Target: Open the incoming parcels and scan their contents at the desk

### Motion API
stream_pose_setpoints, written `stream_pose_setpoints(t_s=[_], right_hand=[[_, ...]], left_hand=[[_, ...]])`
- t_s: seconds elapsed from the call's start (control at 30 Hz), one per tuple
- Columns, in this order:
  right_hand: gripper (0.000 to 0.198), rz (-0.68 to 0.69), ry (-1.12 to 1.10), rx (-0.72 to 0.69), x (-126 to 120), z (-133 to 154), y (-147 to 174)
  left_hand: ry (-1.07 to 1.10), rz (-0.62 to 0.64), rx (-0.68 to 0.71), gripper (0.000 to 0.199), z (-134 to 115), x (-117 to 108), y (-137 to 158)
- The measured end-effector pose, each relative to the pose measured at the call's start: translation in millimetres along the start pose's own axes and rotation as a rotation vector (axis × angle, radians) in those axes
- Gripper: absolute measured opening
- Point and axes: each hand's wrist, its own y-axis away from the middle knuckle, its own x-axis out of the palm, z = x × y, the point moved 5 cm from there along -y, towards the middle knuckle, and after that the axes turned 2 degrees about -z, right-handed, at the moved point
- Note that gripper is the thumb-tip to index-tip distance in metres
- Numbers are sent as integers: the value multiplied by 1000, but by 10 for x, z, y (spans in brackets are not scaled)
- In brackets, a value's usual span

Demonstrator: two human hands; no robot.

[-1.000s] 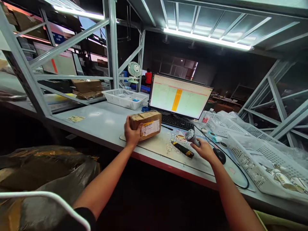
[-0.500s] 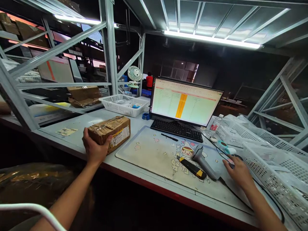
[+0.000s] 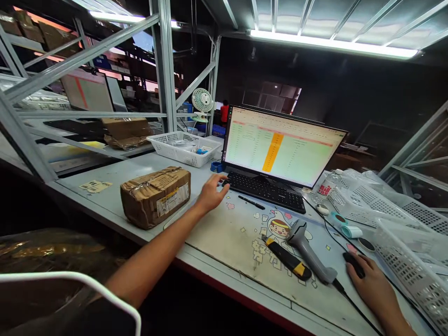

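Observation:
My left hand (image 3: 212,192) reaches to the left end of the black keyboard (image 3: 266,190), fingers stretched out and holding nothing. Under my right hand (image 3: 376,284) is a black computer mouse (image 3: 354,265), gripped at the right side of the desk mat (image 3: 224,238). A taped cardboard box (image 3: 140,207) with a white and yellow label rests to the left of my left forearm. Between my hands lie a grey barcode scanner (image 3: 310,252), a yellow and black utility knife (image 3: 285,256) and a black pen (image 3: 251,202). Behind the keyboard, a monitor (image 3: 245,144) displays a spreadsheet with an orange column.
White perforated baskets stand at the back left (image 3: 196,160) and along the right (image 3: 402,252). A blue tape dispenser (image 3: 216,167), a plastic bottle (image 3: 325,186) and a teal-edged roll (image 3: 352,232) are nearby. Metal shelf posts (image 3: 168,70) frame the desk. A person in red (image 3: 224,113) is far behind.
My left hand has let go of the cardboard box and moved right to the keyboard. My right hand has settled over the mouse. The camera view has shifted slightly.

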Motion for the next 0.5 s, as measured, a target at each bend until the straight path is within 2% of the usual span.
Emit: stream_pose_setpoints(t_s=[0.03, 0.1, 0.2, 0.33, 0.5], right_hand=[[75, -2, 0, 12, -13, 9, 7], [74, -24, -8, 39, -27, -2, 10], [73, -53, -38, 52, -6, -45, 1], [67, -93, -97, 50, 23, -87, 0], [63, -74, -87, 65, 2, -101, 20]], left_hand=[[-42, 71, -78, 25, 112, 223, -140], [-93, 143, -139, 24, 294, 568, -368], [-154, 161, -168, 24, 488, 891, -607], [-231, 124, -262, 34, 753, 1100, -761], [-258, 137, -320, 36, 1097, 1215, -695]])
